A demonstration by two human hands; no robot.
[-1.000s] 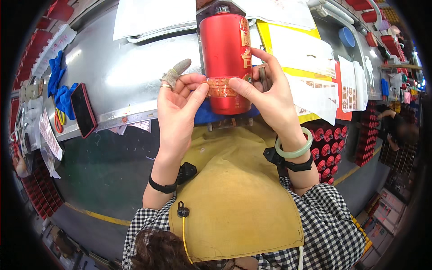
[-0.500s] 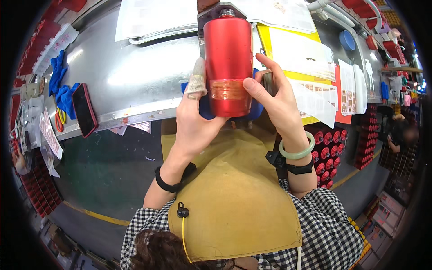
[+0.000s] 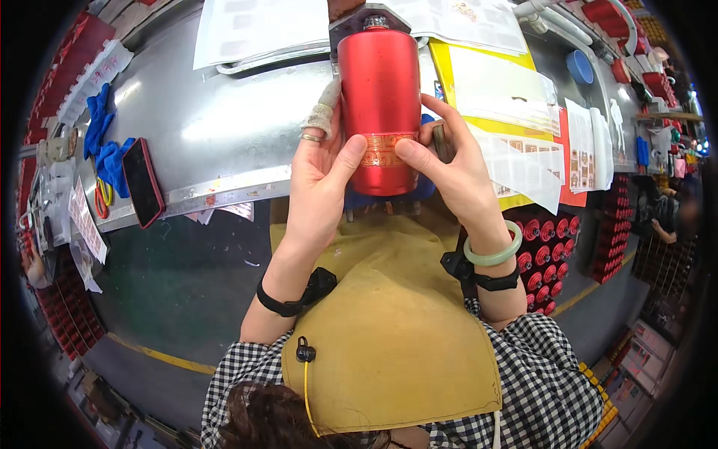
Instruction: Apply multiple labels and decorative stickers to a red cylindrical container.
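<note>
Grey sheet metal forms the workbench (image 3: 217, 127), which curves across the upper half of the view, with a dark green floor below it. At the middle of the bench a red metal bottle (image 3: 380, 90) is stood upright against a small metal bracket (image 3: 345, 22) at its top. A gold patterned label (image 3: 381, 150) is seen on the lower part of the bottle.

The bottle is gripped from its left side by the left hand (image 3: 318, 176), whose fingers are curled round the body while the thumb is pressed on the left end of the label. One taped finger (image 3: 323, 112) is laid up along the bottle's side, and a ring is worn on the finger next to it. The right hand (image 3: 456, 168) is closed round the bottle's right side, and its thumb is pressed on the right end of the label. A pale green bangle (image 3: 493, 251) is worn on the right wrist.

Sheets of label backing (image 3: 523, 165) are spread on a yellow board to the right of the bottle. A black phone (image 3: 142, 183) and blue gloves (image 3: 105, 146) are laid well to the left. More red bottles (image 3: 546, 247) are stacked below the bench on the right. A mustard apron (image 3: 389, 329) is worn over a checked shirt.
</note>
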